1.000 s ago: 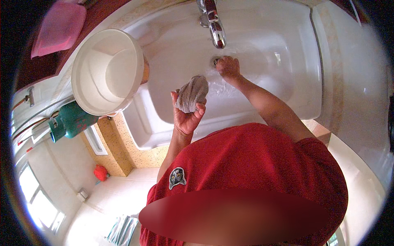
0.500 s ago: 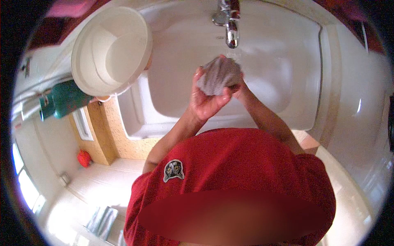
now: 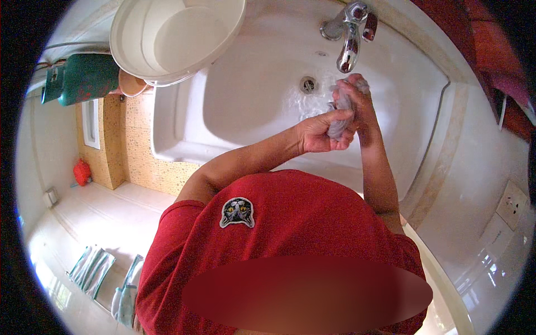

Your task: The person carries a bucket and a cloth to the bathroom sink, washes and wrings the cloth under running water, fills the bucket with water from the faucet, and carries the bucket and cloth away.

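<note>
A wet-looking grey cloth (image 3: 341,118) is bunched lengthwise between my two hands, just below the spout of the chrome faucet (image 3: 349,53). Its near end is gripped by my left hand (image 3: 322,135), thumb on top. My right hand (image 3: 360,96) is wrapped round the far end, and a bit of cloth pokes out past its fingers. Both hands are over the white sink (image 3: 245,106), above its floor. Rippling water spreads around the drain (image 3: 307,85), left of the cloth. Parts of the cloth are hidden by my fingers.
A large whitish basin (image 3: 231,33) rests at the sink's left rim. Beside it are a green container (image 3: 89,79) and an orange-brown bowl (image 3: 133,84). A wall socket (image 3: 512,205) is at the right; striped towels (image 3: 92,271) hang at lower left.
The cloth has gone from a wide, rounded bundle to a narrow, squeezed length. My fingers have closed round it, right hand farther out than left. The whole view has shifted.
</note>
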Motion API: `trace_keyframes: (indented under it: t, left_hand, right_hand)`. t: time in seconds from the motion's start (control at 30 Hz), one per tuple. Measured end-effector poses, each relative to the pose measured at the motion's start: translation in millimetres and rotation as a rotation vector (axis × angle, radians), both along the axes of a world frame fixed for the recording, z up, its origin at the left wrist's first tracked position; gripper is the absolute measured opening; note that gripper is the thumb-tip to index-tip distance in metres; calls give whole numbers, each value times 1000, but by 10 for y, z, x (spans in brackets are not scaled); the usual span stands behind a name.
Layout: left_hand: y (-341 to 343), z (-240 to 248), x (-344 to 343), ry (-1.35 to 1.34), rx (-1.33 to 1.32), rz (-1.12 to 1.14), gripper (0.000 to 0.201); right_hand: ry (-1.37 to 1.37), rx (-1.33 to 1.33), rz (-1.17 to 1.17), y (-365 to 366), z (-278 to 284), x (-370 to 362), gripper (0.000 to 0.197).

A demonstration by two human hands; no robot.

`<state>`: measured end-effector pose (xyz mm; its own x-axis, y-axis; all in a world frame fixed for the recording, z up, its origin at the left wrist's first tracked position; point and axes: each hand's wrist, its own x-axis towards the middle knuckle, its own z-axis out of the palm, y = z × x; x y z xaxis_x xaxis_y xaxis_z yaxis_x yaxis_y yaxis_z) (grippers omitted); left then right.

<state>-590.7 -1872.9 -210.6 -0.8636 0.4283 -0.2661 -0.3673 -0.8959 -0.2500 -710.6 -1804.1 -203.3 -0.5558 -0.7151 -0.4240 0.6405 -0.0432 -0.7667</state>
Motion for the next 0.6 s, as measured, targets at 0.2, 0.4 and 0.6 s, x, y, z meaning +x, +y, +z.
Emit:
trace_keyframes:
  t: [0.2,0.4,0.6]
  left_hand:
    - [-81,-499,-8,69,-1027,-246,32]
    - [-64,-618,-89,-312,-2238,-234,39]
    - [-191,-358,111,-53,-1272,-117,37]
  right_hand:
    - [540,385,232,-282,-316,3,25]
    - [1040,843,89,-493,-759,52,39]
    - [-26,32,-100,-212,-479,-100,60]
